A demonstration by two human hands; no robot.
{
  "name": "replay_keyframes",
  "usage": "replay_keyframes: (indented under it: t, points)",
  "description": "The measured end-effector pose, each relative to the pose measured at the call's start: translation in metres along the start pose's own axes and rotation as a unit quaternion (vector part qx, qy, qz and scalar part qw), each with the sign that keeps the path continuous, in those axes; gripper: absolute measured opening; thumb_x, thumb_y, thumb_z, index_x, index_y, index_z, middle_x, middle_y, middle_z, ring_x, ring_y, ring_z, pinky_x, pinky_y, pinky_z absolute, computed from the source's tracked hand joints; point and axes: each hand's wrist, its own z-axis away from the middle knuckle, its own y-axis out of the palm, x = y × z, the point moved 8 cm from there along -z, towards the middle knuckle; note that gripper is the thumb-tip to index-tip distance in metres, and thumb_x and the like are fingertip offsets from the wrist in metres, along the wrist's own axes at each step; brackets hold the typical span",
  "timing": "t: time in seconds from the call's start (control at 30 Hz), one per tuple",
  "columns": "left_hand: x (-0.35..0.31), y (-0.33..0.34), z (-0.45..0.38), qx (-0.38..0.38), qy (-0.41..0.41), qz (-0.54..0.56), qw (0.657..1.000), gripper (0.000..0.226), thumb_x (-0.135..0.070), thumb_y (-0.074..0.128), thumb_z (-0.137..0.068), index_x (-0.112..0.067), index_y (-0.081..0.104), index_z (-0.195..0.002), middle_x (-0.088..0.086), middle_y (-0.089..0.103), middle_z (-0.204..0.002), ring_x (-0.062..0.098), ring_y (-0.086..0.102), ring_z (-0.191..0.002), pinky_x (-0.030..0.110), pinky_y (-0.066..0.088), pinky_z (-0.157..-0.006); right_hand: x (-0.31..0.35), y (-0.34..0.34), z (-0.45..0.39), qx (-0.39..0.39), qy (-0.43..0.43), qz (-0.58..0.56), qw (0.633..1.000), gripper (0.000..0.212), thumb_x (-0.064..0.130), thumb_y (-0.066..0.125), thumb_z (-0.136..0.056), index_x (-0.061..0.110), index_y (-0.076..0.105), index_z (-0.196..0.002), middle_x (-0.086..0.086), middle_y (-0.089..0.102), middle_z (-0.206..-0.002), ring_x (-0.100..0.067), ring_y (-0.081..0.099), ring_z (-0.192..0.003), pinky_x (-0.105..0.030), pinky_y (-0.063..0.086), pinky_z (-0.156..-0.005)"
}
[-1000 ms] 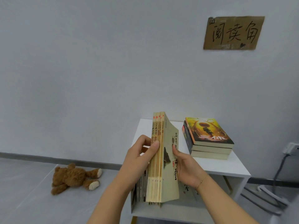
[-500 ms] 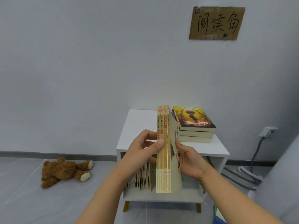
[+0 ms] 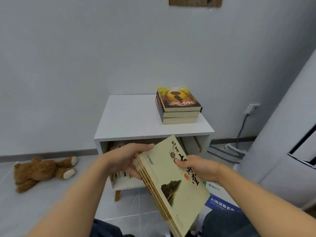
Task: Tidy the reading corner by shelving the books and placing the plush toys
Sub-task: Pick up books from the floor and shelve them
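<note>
Grey floor tiles (image 3: 42, 202) run from the person's knees up to a pale wall (image 3: 85, 57). Nearest the camera, both hands hold a bundle of cream-covered books (image 3: 172, 182), tilted so the top cover faces up and the yellow spines slant down to the left. The left hand (image 3: 126, 159) grips the bundle at its spine side, fingers curled over the upper edge and thumb underneath. The right hand (image 3: 196, 166) has its thumb pressed on the front cover and its fingers behind, so its grip is closed on the same bundle. Just right of the books, a blue and white box (image 3: 220, 199) lies on the floor.

Behind the hands stands a small white cabinet (image 3: 136, 127) on wooden legs. Its open shelf holds a row of upright books (image 3: 122, 175), mostly hidden by the left hand. On the cabinet's top, at the right rear, three thick books lie in a flat stack (image 3: 178, 105). Well to the left, a brown teddy bear (image 3: 41, 171) lies on the floor near the skirting. A cardboard sign (image 3: 195, 1) hangs on the wall, cut off by the top edge, and a wall socket (image 3: 251, 108) with a grey cable sits at the right.
</note>
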Motion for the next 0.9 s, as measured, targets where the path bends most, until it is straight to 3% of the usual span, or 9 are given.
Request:
replay_keyframes:
  t: [0.1,0.2,0.3,0.37,0.43,0.57,0.8,0.9]
  points:
    - [0.037,0.017,-0.008,0.046,-0.101,-0.078,0.991,0.038,-0.037,0.058,-0.092,-0.014,0.057,-0.122,0.013,0.071,-0.109,0.027,0.070,-0.099,0.038,0.060,-0.079,-0.013,0.002,-0.014,0.012,0.036,0.095,0.995,0.024,0.035,0.058,-0.092,0.018,0.061,-0.108,-0.009,0.070,-0.113,-0.025,0.068,-0.099,-0.040,0.055,-0.090]
    - [0.052,0.023,-0.013,0.024,-0.119,-0.117,0.986,0.030,-0.034,0.057,-0.094,-0.016,0.056,-0.118,0.005,0.073,-0.101,0.022,0.072,-0.093,0.036,0.058,-0.082,-0.024,0.009,-0.027,0.035,0.055,0.123,0.990,0.022,0.035,0.057,-0.093,0.018,0.061,-0.107,-0.008,0.070,-0.110,-0.020,0.070,-0.089,-0.033,0.058,-0.081]
    - [0.044,0.009,-0.012,-0.038,-0.059,0.027,0.997,0.043,-0.046,0.049,-0.095,-0.009,0.060,-0.114,0.009,0.069,-0.090,0.024,0.069,-0.090,0.042,0.056,-0.088,-0.030,0.007,-0.036,0.052,0.045,0.039,0.997,0.033,0.037,0.058,-0.091,0.014,0.059,-0.114,-0.012,0.068,-0.116,-0.025,0.068,-0.097,-0.038,0.057,-0.083]
    - [0.034,-0.002,-0.012,-0.073,0.001,0.179,0.981,0.053,-0.053,0.047,-0.092,-0.007,0.061,-0.116,0.013,0.067,-0.091,0.028,0.067,-0.094,0.044,0.055,-0.089,-0.030,0.000,-0.039,0.045,0.034,-0.042,0.998,0.037,0.040,0.056,-0.089,0.014,0.058,-0.116,-0.011,0.068,-0.114,-0.026,0.066,-0.099,-0.039,0.056,-0.083]
    - [0.026,0.001,-0.009,-0.063,0.034,0.236,0.969,0.059,-0.055,0.052,-0.087,-0.009,0.060,-0.122,0.014,0.065,-0.100,0.031,0.066,-0.099,0.047,0.054,-0.088,-0.031,-0.004,-0.040,0.033,0.027,-0.132,0.990,0.035,0.040,0.054,-0.089,0.016,0.060,-0.113,-0.010,0.068,-0.111,-0.027,0.066,-0.100,-0.040,0.054,-0.083]
    - [0.022,0.025,-0.015,-0.053,0.030,0.157,0.986,0.061,-0.049,0.070,-0.078,-0.021,0.051,-0.129,0.015,0.064,-0.116,0.032,0.066,-0.106,0.047,0.057,-0.083,-0.033,-0.004,-0.042,0.018,0.026,-0.199,0.980,0.035,0.040,0.055,-0.088,0.016,0.062,-0.112,-0.010,0.068,-0.111,-0.027,0.066,-0.099,-0.041,0.053,-0.084]
    - [0.048,0.009,-0.019,-0.143,-0.058,0.132,0.979,0.044,-0.053,0.064,-0.082,-0.013,0.060,-0.099,0.006,0.069,-0.077,0.022,0.071,-0.076,0.037,0.060,-0.073,-0.049,0.013,-0.040,0.093,0.071,-0.114,0.987,0.035,0.041,0.052,-0.091,0.017,0.060,-0.115,-0.008,0.068,-0.114,-0.024,0.066,-0.100,-0.040,0.054,-0.088]
    - [0.058,-0.003,-0.014,-0.133,-0.106,0.086,0.982,0.042,-0.047,0.062,-0.087,-0.008,0.060,-0.102,0.006,0.068,-0.074,0.020,0.070,-0.072,0.033,0.059,-0.069,-0.059,0.018,-0.039,0.137,0.103,-0.034,0.985,0.041,0.044,0.056,-0.090,0.018,0.058,-0.121,-0.007,0.065,-0.118,-0.024,0.064,-0.104,-0.043,0.049,-0.097]
